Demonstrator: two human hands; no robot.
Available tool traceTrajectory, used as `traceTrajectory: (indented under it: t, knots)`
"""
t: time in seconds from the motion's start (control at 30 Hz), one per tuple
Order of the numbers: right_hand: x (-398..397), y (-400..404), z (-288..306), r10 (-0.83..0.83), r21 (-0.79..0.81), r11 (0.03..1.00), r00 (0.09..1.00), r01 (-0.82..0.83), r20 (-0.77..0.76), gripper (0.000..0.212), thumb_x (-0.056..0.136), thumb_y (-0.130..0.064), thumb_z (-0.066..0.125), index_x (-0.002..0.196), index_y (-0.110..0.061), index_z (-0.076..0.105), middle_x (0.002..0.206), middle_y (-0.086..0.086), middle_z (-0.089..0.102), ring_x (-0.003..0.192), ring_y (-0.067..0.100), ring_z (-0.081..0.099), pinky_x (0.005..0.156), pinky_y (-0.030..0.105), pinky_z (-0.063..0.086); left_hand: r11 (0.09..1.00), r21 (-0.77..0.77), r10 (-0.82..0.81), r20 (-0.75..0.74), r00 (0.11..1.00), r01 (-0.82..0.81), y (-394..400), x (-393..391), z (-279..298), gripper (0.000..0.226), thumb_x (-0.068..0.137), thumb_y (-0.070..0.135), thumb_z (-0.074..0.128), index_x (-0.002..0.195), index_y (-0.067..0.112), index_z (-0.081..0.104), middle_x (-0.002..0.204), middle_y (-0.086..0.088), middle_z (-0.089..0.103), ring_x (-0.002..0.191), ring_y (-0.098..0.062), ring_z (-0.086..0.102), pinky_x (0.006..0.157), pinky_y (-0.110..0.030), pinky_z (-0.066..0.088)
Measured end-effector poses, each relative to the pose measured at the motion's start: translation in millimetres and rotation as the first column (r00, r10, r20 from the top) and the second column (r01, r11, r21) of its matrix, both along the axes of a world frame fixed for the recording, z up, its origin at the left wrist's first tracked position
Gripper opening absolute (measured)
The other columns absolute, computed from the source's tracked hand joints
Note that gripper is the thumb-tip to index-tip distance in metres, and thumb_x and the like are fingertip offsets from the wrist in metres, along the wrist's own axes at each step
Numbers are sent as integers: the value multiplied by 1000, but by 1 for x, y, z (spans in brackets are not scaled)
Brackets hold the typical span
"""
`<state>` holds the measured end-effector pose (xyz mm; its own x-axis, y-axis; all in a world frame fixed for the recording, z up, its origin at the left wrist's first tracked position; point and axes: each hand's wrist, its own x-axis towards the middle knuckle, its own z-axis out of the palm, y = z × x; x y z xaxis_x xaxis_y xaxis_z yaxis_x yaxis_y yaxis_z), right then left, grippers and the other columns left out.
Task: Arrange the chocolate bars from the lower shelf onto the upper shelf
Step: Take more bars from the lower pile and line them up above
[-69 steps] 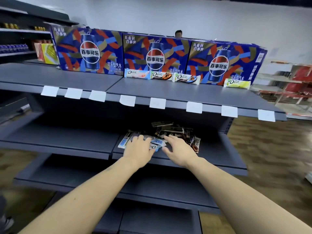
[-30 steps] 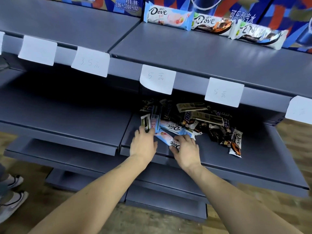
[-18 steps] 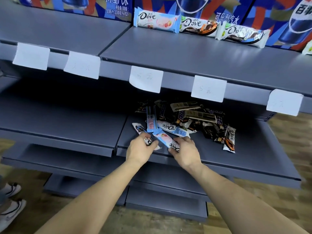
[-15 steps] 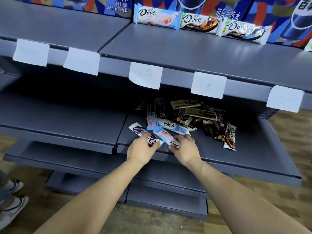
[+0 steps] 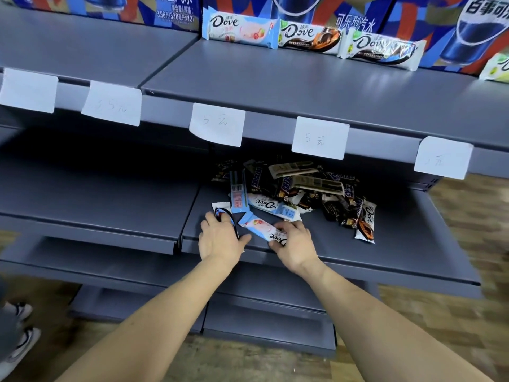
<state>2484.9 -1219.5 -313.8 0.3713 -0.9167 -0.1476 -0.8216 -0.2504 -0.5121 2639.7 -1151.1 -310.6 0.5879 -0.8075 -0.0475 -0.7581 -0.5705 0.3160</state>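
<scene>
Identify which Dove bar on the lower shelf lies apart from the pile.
The brown-and-white Dove bar at the pile's right edge, lengthwise toward the shelf front; the others lie by the hands.

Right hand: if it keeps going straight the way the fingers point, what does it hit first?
Probably the light-blue Dove bar lying just beyond the right hand, which already holds the pink Dove bar. Behind that is the Snickers pile; depth is unclear.

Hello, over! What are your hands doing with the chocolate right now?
Left hand holds white bar. Right hand pinches pink Dove bar. Both on lower shelf. Nothing blocking.
</scene>
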Motion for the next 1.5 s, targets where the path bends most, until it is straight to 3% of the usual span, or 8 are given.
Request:
traceTrajectory:
  t: [0.33,0.43,0.57,0.7,0.87,1.1,1.33,1.5]
  knots:
    - [-2,1,2,-12,3,1000,1000,12,24,47,86,-33,68,131,-27,57,132,1,46,122,24,43,104,32,39,996,-32,-89,-38,995,88,15,10,4,42,91,29,59,129,16,47,122,-7,47,114,-26,42,80,-36,50]
    - [-2,8,7,-85,-43,996,996,84,-19,49,79,-40,67,125,-26,56,121,-1,50,115,23,50,86,33,48,995,-21,-96,-40,995,95,19,13,6,42,91,28,60,129,18,47,121,-7,46,114,-25,40,76,-36,51]
    - [-3,15,13,-18,-56,998,997,14,-78,66,79,-49,66,136,-32,38,104,-1,54,98,24,60,70,31,43,995,-12,-102,-67,993,101,20,15,7,44,87,25,65,128,21,48,120,-6,45,113,-25,41,76,-36,52]
    - [-1,11,15,193,-4,980,959,-198,-205,65,93,-56,48,150,-45,18,113,4,62,104,25,60,76,33,48,994,-69,-95,-123,988,87,22,19,8,50,82,19,72,126,20,48,120,-4,52,113,-23,45,81,-36,51]
    - [4,8,24,235,31,971,933,-236,-274,53,98,-22,34,150,-34,29,128,12,58,109,33,59,88,38,48,989,-112,-111,-151,982,94,29,28,9,48,79,11,71,121,20,51,109,-2,60,106,-21,50,75,-35,51]
    - [2,13,25,176,-105,969,927,-222,-330,40,87,-32,52,126,-25,50,116,2,62,106,27,60,76,31,45,985,-142,-120,-146,982,99,32,29,8,49,77,8,71,121,23,55,103,-2,61,103,-21,52,76,-36,51]
    - [-18,0,14,36,-205,975,971,-86,-237,61,71,-63,71,116,-23,59,119,1,49,114,24,41,94,35,44,980,-140,-157,-136,978,138,29,31,8,56,78,-4,62,125,25,54,108,0,59,105,-22,51,81,-37,51]
    - [-30,-3,8,36,-118,992,992,-50,-122,66,77,-53,73,132,-24,53,128,0,47,123,24,39,101,33,41,977,-144,-177,-131,975,158,27,43,2,64,78,10,74,137,15,50,129,-2,48,115,-21,49,95,-36,48]
